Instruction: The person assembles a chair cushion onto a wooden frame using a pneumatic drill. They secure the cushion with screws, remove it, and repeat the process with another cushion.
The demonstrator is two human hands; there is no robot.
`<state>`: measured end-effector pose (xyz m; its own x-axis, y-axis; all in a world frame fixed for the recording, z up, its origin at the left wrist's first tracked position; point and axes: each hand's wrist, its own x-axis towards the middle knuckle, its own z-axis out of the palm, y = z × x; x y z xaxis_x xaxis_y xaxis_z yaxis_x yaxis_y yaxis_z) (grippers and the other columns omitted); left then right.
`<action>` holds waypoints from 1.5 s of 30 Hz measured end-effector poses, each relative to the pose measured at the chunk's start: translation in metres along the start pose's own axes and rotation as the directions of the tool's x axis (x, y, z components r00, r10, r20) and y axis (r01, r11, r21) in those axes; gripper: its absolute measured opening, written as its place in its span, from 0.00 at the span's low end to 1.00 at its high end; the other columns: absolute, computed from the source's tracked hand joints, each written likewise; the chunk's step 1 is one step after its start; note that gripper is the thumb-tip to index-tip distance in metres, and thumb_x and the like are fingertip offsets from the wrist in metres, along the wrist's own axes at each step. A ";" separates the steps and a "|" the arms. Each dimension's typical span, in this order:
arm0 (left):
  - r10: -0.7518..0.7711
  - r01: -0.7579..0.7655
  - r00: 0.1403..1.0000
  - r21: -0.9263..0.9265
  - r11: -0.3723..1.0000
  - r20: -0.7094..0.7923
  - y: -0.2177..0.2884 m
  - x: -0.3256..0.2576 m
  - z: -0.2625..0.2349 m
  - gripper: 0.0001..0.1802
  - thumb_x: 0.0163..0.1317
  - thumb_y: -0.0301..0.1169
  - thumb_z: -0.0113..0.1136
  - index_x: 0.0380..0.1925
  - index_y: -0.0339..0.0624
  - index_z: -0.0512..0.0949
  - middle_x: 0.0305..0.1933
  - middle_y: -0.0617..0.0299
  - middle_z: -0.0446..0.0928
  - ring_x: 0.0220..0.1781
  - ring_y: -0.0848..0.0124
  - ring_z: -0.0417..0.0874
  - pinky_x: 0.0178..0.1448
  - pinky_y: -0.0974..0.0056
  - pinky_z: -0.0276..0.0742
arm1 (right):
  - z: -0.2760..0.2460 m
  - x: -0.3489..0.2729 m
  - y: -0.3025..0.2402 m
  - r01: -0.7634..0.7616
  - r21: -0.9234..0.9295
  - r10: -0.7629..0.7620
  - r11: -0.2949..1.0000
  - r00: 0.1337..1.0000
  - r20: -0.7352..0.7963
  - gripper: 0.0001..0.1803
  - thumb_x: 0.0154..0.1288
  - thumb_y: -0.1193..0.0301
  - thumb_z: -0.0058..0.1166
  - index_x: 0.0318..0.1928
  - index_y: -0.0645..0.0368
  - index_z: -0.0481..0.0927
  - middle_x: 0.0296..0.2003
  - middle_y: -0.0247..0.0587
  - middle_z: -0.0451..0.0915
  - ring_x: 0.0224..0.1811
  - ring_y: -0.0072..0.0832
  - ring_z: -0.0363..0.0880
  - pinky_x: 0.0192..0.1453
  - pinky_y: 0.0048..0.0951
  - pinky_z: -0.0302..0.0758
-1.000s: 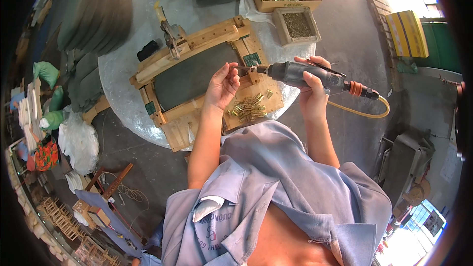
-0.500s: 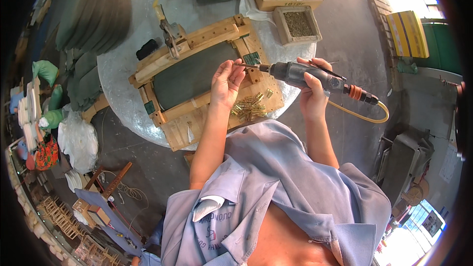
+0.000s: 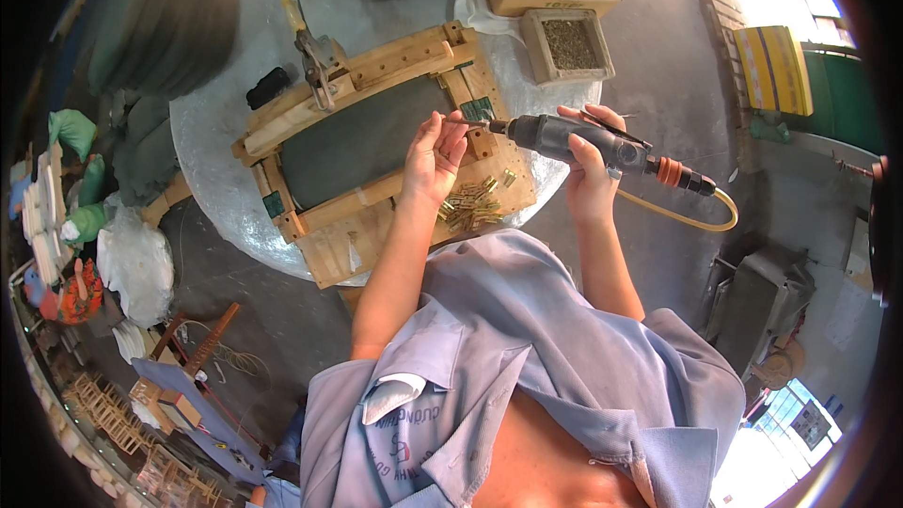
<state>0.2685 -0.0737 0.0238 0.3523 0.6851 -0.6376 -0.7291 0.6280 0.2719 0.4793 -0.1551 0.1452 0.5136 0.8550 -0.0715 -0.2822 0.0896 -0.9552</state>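
Both hands (image 3: 435,162) (image 3: 591,172) apart, fingers (image 3: 455,138) curled

Power tool (image 3: 557,135): matt housing. Frame (image 3: 400,64): matt wood. Fittings (image 3: 473,206): glossy metal. Tabletop film (image 3: 209,165): glossy.

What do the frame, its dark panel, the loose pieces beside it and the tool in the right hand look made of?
Frame: apparently bare wood, tan with drilled holes.
Dark panel: matte, without glints; possibly fabric or painted board.
Loose pieces: likely plated metal, from their golden glints.
Tool: dark, slightly glossy casing; plastic or coated metal.

Wooden frame (image 3: 395,66) on shiny round table (image 3: 209,146)
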 end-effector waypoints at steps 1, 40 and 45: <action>-0.014 0.013 1.000 0.040 0.999 0.006 0.001 0.004 0.000 0.11 0.79 0.40 0.67 0.51 0.46 0.83 0.47 0.58 0.92 0.44 0.68 0.94 0.46 0.63 0.94 | 0.002 0.004 -0.001 0.005 -0.032 -0.005 0.999 1.000 -0.004 0.29 0.66 0.75 0.67 0.66 0.57 0.71 0.59 0.58 0.86 0.62 0.40 0.85 0.70 0.43 0.81; 0.667 -0.450 0.732 0.832 0.324 0.136 0.007 0.033 -0.027 0.16 0.80 0.41 0.61 0.60 0.46 0.84 0.25 0.60 0.84 0.21 0.64 0.81 0.27 0.55 0.75 | 0.108 0.122 0.060 0.369 -0.543 -0.077 0.754 0.871 0.485 0.25 0.58 0.78 0.75 0.54 0.62 0.77 0.58 0.48 0.87 0.58 0.29 0.88 0.63 0.34 0.84; 0.180 -0.129 0.969 -0.275 0.953 0.170 0.026 0.017 -0.084 0.23 0.86 0.44 0.52 0.66 0.39 0.80 0.38 0.57 0.86 0.39 0.64 0.88 0.45 0.59 0.86 | 0.087 0.100 0.051 0.337 -0.551 -0.079 0.764 0.895 0.438 0.24 0.58 0.77 0.76 0.54 0.57 0.80 0.48 0.35 0.89 0.52 0.25 0.89 0.57 0.30 0.84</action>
<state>0.2061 -0.0763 -0.0404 0.3096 0.8394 -0.4466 -0.9014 0.4087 0.1432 0.4460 -0.0203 0.1145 0.1270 0.9824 0.1368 0.4038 0.0748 -0.9118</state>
